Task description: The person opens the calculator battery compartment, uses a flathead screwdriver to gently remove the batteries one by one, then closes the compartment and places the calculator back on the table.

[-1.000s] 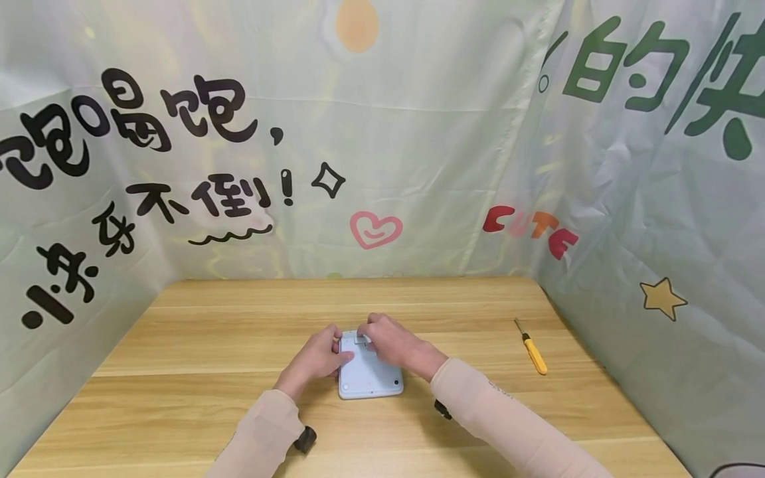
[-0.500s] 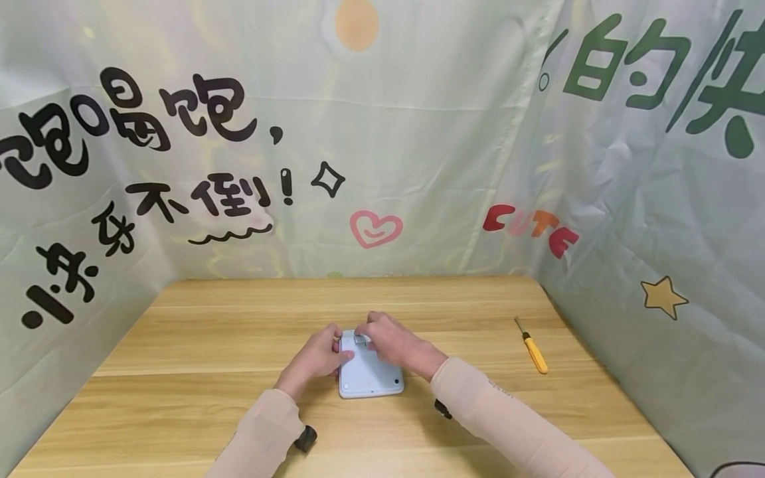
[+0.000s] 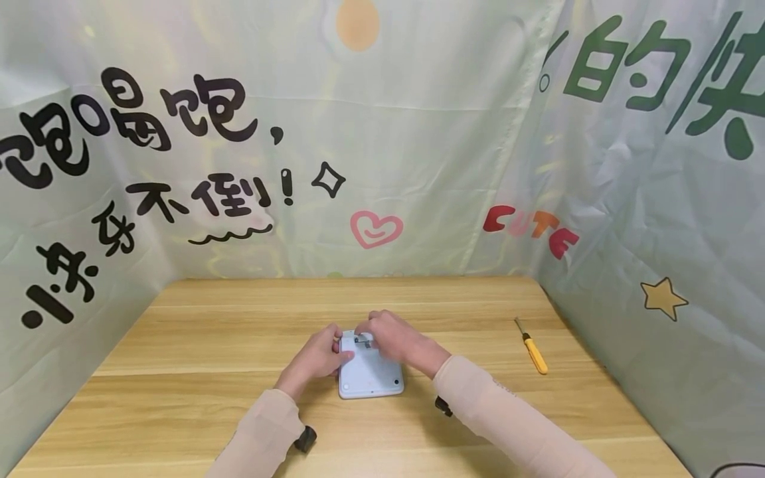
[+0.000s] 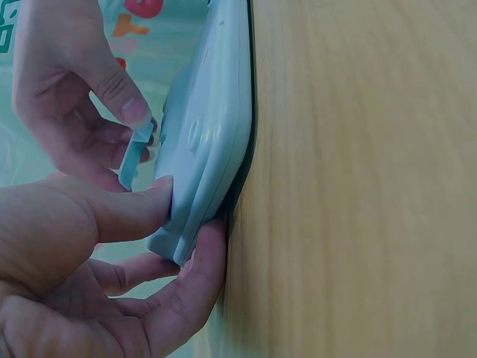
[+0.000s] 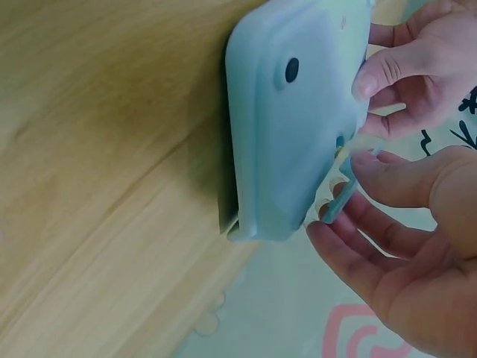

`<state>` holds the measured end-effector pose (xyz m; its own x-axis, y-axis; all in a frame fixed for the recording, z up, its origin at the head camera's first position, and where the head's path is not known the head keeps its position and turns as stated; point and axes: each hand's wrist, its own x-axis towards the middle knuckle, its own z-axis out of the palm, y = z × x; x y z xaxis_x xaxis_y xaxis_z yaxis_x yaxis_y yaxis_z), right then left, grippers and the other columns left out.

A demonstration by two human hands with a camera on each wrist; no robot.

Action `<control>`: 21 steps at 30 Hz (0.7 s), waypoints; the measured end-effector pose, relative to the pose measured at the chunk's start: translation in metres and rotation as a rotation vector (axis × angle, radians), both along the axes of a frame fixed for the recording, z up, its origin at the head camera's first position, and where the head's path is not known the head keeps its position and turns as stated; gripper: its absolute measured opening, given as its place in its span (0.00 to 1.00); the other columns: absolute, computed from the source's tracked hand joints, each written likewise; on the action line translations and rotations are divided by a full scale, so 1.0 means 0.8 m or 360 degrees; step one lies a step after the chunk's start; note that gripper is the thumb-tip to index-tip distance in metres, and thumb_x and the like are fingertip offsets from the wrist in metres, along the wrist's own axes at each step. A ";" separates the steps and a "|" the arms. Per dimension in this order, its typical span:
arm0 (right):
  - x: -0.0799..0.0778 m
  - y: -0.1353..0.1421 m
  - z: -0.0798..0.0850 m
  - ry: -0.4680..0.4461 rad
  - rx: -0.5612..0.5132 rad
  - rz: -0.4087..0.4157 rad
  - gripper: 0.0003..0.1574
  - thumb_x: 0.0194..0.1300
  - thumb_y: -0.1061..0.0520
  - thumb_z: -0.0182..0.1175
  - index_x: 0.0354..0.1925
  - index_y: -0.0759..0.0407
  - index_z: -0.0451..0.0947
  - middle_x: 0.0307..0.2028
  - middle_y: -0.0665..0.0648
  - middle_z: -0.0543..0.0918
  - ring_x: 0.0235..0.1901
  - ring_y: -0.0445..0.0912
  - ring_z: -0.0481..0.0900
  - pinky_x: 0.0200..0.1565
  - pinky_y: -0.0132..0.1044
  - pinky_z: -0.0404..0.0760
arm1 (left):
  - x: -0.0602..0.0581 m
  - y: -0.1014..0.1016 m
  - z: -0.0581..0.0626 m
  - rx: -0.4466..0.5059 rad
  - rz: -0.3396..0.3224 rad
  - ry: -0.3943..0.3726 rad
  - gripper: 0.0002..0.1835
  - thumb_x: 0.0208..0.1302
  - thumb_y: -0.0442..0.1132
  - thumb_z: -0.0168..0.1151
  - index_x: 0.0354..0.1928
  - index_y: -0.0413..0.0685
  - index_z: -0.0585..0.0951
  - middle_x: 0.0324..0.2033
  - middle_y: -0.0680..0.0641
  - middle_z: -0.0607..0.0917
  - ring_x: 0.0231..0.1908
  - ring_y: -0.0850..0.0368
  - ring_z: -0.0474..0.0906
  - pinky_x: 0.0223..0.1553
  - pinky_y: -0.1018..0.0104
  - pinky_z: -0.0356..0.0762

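A light-blue calculator lies back side up on the table, with small round feet at its corners. My left hand grips its left edge near the far corner, thumb on top and fingers underneath, as the left wrist view shows. Between thumb and fingers my right hand pinches a small light-blue battery cover. In the right wrist view this battery cover is tilted up at the calculator's far end, close beside the opening. A dark gap of the battery compartment shows there in the head view, partly hidden by the right fingers.
A screwdriver with a yellow handle lies on the right of the wooden table. Printed cloth hangs behind the table and along both sides.
My right hand has tilted the battery cover up, and a dark gap shows where it lay. The left hand and the calculator have stayed in place.
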<state>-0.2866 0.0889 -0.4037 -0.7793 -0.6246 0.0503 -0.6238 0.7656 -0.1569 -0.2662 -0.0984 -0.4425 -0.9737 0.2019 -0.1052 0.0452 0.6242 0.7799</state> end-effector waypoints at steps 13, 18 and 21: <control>0.000 0.007 0.013 -0.0051 0.0048 -0.0038 0.23 0.66 0.71 0.62 0.54 0.53 0.87 0.47 0.59 0.87 0.42 0.45 0.83 0.43 0.32 0.83 | 0.000 -0.001 -0.002 0.0012 -0.0001 -0.0009 0.20 0.69 0.35 0.68 0.56 0.37 0.73 0.36 0.43 0.76 0.31 0.54 0.77 0.30 0.65 0.81; 0.000 0.011 0.014 -0.0040 0.0046 -0.0050 0.26 0.63 0.74 0.61 0.53 0.53 0.87 0.47 0.59 0.88 0.44 0.47 0.85 0.47 0.34 0.86 | 0.001 -0.001 -0.002 0.0015 -0.0001 -0.0008 0.19 0.69 0.35 0.68 0.56 0.37 0.73 0.36 0.43 0.76 0.31 0.54 0.76 0.30 0.66 0.81; -0.001 0.014 0.015 -0.0042 0.0037 -0.0068 0.27 0.62 0.75 0.60 0.54 0.53 0.87 0.47 0.59 0.88 0.45 0.48 0.85 0.48 0.36 0.86 | 0.001 0.000 -0.001 0.0016 0.0002 -0.0014 0.20 0.69 0.35 0.68 0.56 0.37 0.73 0.36 0.43 0.76 0.31 0.54 0.76 0.30 0.66 0.80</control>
<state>-0.2874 0.1000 -0.3920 -0.8061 -0.5916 0.0152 -0.5864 0.7950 -0.1550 -0.2656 -0.0984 -0.4434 -0.9730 0.2019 -0.1118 0.0375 0.6163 0.7866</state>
